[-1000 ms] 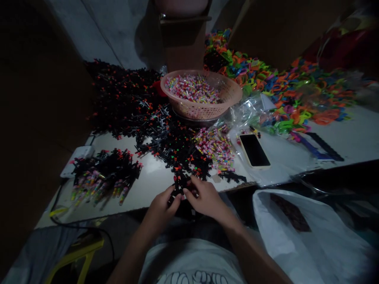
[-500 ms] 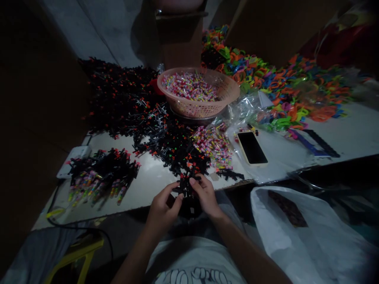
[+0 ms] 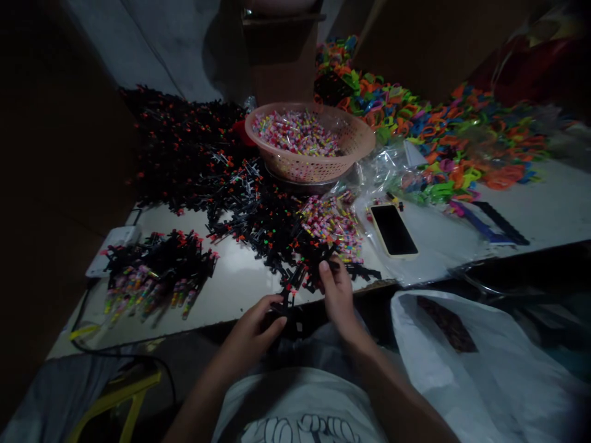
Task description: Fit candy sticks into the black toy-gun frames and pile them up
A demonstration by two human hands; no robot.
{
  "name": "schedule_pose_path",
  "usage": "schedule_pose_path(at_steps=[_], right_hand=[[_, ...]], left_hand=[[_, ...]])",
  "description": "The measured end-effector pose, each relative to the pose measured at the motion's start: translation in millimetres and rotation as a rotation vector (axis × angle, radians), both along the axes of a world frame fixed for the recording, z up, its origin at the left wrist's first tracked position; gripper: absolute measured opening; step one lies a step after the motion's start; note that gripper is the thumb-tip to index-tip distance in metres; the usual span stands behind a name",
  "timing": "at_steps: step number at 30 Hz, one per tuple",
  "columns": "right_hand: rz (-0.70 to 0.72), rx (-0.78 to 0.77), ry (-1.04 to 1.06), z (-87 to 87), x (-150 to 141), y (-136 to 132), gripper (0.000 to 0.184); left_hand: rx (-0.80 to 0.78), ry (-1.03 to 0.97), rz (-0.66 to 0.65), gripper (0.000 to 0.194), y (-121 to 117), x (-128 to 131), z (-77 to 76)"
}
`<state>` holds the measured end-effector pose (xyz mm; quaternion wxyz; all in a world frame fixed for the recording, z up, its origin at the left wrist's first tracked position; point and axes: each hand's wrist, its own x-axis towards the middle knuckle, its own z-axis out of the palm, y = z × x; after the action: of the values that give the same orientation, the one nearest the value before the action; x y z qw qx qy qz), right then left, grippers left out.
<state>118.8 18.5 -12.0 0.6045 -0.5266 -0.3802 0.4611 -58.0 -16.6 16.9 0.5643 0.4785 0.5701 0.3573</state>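
Left hand point(image 3: 252, 329) closed in a narrow pinch on a small black plastic part point(image 3: 287, 303) with an orange tip, held at the near edge of the white table point(image 3: 240, 280), just in front of the torso. Right hand point(image 3: 338, 294) just to the right of that pinch, fingers curled down onto the near fringe of the loose heap of black parts point(image 3: 272, 231); dim light, so cannot tell whether a piece is actually gripped there or only touched. Directly beyond both hands, that heap spreading away and to the left into a much larger dark mound dotted with orange and green. Just beyond the right hand, touching the heap's right flank, a scatter of small multicoloured candy tubes point(image 3: 335, 224). Farther out along the same line, a pink plastic basket point(image 3: 357, 144) filled with more of the same tubes. To the right of the right hand, a phone point(image 3: 393, 229) lying flat, screen dark, on crumpled clear plastic. Well beyond the phone, a long spread of bright orange, green and blue plastic pieces point(image 3: 443, 132). Left of the left hand, well apart, a separate bundle of black parts fitted with coloured tubes point(image 3: 154, 274). Down to the right, below the table edge, a white plastic bag point(image 3: 466, 363) lying open.
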Motion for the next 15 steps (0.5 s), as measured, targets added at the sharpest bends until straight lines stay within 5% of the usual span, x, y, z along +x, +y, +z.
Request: schedule_pose_path(at_steps=[4,7,10,15], right_hand=[[0.132,-0.141,0.112,1.9,8.2,9.5,0.043],[0.222,-0.272,0.285,1.2,0.6,8.4,0.046],[0.301,-0.272,0.244,1.5,-9.6,3.3,0.049],[0.512,0.011,-0.277,1.7,-15.6,-3.5,0.043]], left_hand=[[0.076,0.178,0.036,0.044,7.4,-2.9,-12.1],[0.256,0.289,0.153,0.054,19.9,-6.0,-9.3],[0.373,0.235,0.162,0.054,23.9,-2.1,-2.5],[-0.009,-0.151,0.019,0.046,16.3,14.8,-2.7]])
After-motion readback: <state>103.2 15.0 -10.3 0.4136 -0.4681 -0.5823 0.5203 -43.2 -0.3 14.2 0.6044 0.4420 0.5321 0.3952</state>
